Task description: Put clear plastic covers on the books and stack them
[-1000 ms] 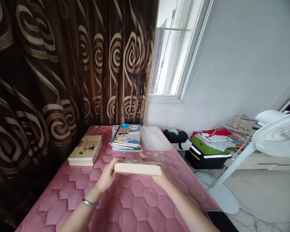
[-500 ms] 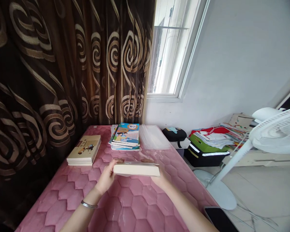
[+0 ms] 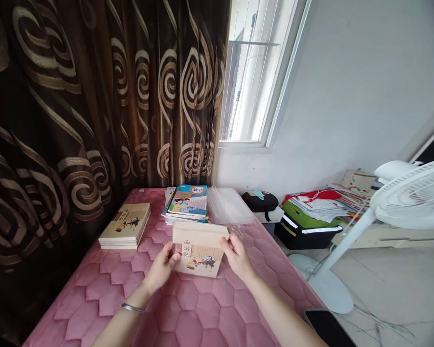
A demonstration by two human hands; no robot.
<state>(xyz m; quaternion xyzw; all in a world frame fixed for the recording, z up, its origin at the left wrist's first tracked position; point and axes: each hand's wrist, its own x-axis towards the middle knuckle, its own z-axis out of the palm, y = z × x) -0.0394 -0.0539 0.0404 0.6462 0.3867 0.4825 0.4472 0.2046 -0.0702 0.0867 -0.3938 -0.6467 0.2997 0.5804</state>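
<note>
Between my two hands a beige book (image 3: 202, 253) is held up off the mattress, its illustrated cover towards me and its page edge on top. My left hand (image 3: 162, 267) grips the book's left edge, thumb on the cover. At the upper right corner my right hand (image 3: 237, 253) pinches it, thumb also on the cover. A metal bangle (image 3: 133, 308) is on the left wrist. To the left lies a stack of similar beige books (image 3: 125, 224). Beyond the held book sits a pile of blue-covered textbooks (image 3: 188, 201), with clear plastic sleeves (image 3: 231, 205) beside it.
The pink quilted mattress (image 3: 198, 308) fills the foreground, with a patterned curtain (image 3: 141, 96) behind it. Off its right side stand a white fan (image 3: 332, 274), a green-and-black box (image 3: 307, 229) and a black case (image 3: 260, 200). A dark flat object (image 3: 329, 327) lies at the lower right.
The book has tilted so that its cover now faces me instead of its page edge. My thumbs have come round onto the cover.
</note>
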